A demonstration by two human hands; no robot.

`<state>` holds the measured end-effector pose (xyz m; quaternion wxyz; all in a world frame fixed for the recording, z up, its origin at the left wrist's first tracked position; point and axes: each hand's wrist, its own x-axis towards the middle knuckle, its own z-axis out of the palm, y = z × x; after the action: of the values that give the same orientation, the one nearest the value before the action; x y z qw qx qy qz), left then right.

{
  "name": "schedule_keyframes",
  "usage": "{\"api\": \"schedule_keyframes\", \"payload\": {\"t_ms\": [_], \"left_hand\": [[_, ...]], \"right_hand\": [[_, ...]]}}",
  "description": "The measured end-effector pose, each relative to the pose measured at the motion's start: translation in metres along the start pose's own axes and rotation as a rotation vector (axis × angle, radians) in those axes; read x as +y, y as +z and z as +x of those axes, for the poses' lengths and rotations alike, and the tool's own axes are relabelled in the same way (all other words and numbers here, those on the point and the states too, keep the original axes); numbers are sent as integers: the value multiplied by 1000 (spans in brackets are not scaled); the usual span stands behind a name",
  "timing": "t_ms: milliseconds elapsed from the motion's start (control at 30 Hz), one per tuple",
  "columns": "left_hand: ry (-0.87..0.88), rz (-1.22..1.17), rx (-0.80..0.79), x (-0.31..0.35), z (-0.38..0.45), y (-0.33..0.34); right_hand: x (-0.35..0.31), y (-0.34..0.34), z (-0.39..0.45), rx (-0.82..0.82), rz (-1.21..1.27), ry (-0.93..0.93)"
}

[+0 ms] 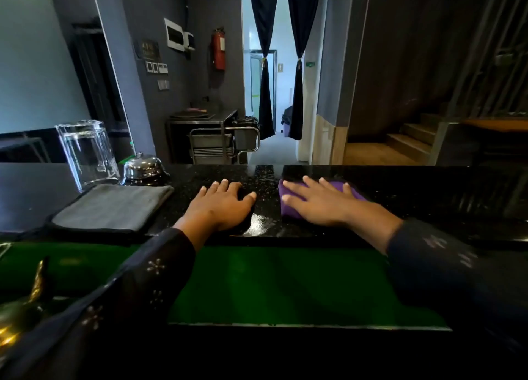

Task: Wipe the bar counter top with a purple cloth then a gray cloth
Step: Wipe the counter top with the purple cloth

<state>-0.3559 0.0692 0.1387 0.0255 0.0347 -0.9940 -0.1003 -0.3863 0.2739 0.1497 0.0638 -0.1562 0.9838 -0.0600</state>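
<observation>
I am working the first step, as I judge it: the purple cloth point(288, 205) is lying under my right hand point(320, 201) on the black counter top point(428, 196), and the gray cloth point(111, 208) is sitting folded and untouched, well to the left of the purple one. So the gray pass is not yet begun.

My right hand's fingers point(294, 186) are lying straight and spread, pressing flat on the purple cloth, not curling round it; the cloth is showing past my fingertips and at the thumb side. My left hand point(221, 203) is resting palm down on the bare counter, just left of the purple cloth and apart from it, fingers straight and close together, thumb out toward the cloth, holding nothing.

Next, I think, I am needing to keep the palm pressing and slide the purple cloth along the counter, then reach left past my resting hand for the gray cloth. A glass jug point(85, 153) and a call bell point(144, 168) are standing just beyond the gray cloth, so that reach wants care.
</observation>
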Motion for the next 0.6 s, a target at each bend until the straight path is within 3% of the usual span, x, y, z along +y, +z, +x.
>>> {"api": "schedule_keyframes", "payload": {"t_ms": [100,200,367,600], "left_hand": [[32,-14,-48,-1,-5,-6],[64,-107,-98,-9,-13,-27],[48,97,-91,-40,-18,-26],[39,17,-31,-49,-16,-11]], "right_hand": [[0,13,-62,41,-34,-125],[-2,13,-80,19,-58,-136],[-35,4,-2,-4,-26,-97],[-70,-8,99,0,10,22]]}}
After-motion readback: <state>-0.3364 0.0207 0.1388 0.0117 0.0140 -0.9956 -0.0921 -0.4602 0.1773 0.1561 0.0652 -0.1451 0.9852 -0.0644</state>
